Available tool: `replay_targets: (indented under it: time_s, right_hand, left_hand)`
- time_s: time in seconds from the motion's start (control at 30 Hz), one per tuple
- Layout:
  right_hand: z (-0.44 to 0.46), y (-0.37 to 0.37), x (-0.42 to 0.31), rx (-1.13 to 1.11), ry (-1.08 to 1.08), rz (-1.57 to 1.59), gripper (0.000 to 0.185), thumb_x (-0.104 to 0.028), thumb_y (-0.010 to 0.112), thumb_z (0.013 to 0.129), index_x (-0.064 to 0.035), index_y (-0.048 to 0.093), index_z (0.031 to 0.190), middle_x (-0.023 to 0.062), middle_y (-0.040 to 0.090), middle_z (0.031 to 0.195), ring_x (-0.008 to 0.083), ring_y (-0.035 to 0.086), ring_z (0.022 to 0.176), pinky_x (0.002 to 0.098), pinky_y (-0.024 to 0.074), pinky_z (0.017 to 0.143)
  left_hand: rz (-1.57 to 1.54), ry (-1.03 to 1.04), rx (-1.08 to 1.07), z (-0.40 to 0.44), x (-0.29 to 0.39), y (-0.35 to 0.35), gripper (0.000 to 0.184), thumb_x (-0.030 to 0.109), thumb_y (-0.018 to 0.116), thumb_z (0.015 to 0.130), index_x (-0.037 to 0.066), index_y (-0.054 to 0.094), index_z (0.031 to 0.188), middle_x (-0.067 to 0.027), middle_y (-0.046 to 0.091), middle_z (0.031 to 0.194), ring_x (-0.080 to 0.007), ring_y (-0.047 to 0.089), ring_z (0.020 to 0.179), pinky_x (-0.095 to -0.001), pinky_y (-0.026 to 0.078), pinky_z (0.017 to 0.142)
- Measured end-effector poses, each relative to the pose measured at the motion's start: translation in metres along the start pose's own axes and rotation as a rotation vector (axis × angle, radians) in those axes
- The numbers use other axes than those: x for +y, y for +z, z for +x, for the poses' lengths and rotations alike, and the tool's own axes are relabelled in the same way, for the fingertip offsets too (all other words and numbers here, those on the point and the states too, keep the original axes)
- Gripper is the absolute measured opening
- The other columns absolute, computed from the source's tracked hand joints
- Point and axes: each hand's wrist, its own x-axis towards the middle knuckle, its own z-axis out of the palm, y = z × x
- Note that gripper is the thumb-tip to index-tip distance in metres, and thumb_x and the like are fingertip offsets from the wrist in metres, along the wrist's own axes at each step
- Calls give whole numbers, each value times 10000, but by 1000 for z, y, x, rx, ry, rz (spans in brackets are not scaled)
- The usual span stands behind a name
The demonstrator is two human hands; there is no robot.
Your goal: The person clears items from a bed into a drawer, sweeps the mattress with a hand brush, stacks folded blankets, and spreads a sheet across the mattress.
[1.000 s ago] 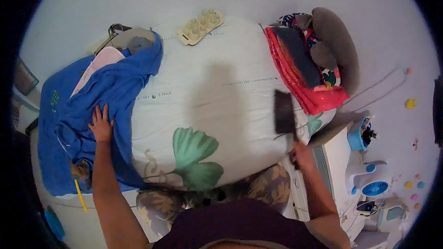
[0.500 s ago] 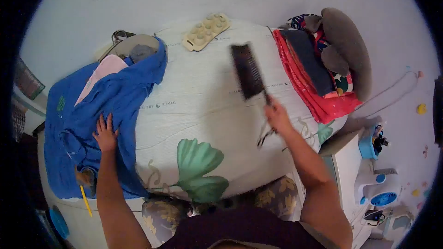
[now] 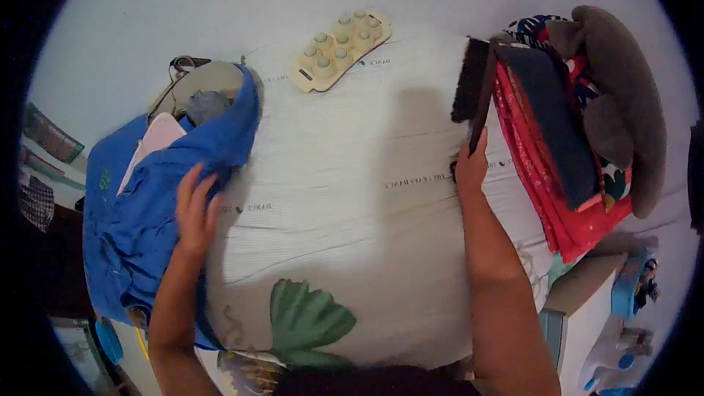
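Note:
My right hand [image 3: 473,166] grips the handle of a dark bed brush [image 3: 484,84]. The brush points away from me, its black bristles facing left, close beside the folded red bedding [image 3: 534,202]. My left hand [image 3: 196,213] is open, fingers spread, over the edge of a rumpled blue cloth [image 3: 176,161]; I cannot tell whether it touches. Under both hands lies a white bed sheet [image 3: 330,176] with printed lettering and a green leaf pattern [image 3: 304,323].
A cream massage pad with round knobs [image 3: 337,55] lies at the far side by the wall. On the right, a grey neck pillow [image 3: 623,95] rests on the bedding pile. A blue basket [image 3: 629,286] stands at lower right. Beneath the cloth is a beige cushion-like item [image 3: 216,77].
My right hand has swung the brush to the right, up to the bedding pile. My left hand has moved right and lifted from its flat rest on the blue cloth. The view has shifted.

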Motion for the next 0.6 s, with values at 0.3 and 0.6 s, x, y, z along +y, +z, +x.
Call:
replay_targets:
  time_s: [0.3, 0.6]
  right_hand:
    - [26, -7, -9, -2, -54, 281, 560, -131, 493, 853, -67, 290, 1371, 239, 480, 1248, 335, 500, 1126, 348, 387, 931]
    - [53, -4, -6, -24, 78, 509, 540, -94, 476, 842, 3, 313, 1348, 221, 437, 1299, 297, 456, 1175, 320, 340, 977]
  left_hand:
    - [-1356, -1177, 17, 216, 14, 228, 324, 305, 598, 856, 55, 503, 1038, -82, 538, 1001, -194, 551, 905, -334, 489, 721]
    - [-1721, -1066, -2, 220, 64, 223, 344, 320, 569, 876, 53, 518, 1088, -122, 555, 1039, -252, 582, 859, -370, 532, 600]
